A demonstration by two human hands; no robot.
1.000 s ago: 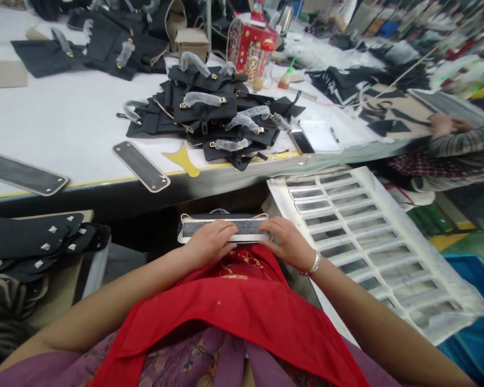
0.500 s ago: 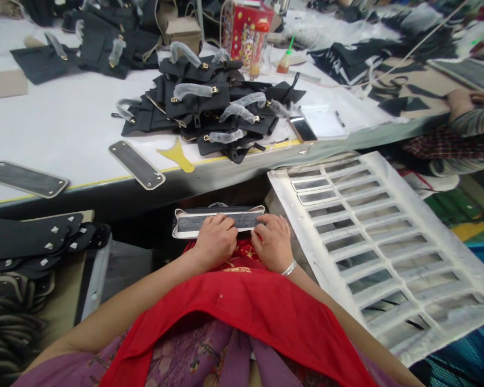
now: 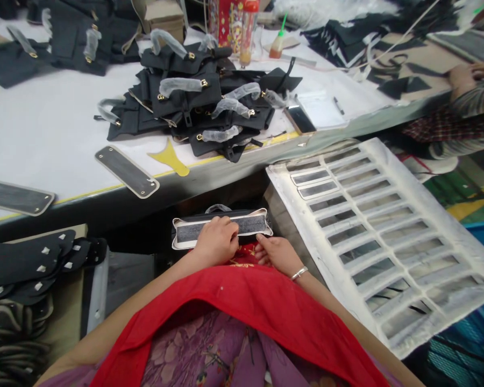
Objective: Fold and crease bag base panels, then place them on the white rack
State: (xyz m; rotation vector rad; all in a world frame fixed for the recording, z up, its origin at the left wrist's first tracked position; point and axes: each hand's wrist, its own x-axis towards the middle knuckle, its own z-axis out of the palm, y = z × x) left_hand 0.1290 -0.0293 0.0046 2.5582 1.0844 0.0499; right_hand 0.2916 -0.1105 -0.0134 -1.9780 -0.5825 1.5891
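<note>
A dark bag base panel with a cream edge (image 3: 250,224) rests on my lap over a red apron (image 3: 242,306). My left hand (image 3: 216,241) lies on top of the panel, fingers curled and pressing down on its middle. My right hand (image 3: 276,252) sits at the panel's near right edge, fingers bent against it, a silver bracelet on the wrist. What lies under the panel is hidden.
The white table (image 3: 44,134) holds two more base panels (image 3: 127,172) (image 3: 16,197), a yellow template (image 3: 170,158), a pile of black bag parts (image 3: 193,105) and a phone (image 3: 300,118). A white slotted tray (image 3: 379,236) leans at right. Black studded pieces (image 3: 32,258) lie at left. Another person's arm (image 3: 471,91) works far right.
My right hand has slid back from the top of the panel to its near right edge. The left hand stayed pressing on the panel. The view has tilted down.
</note>
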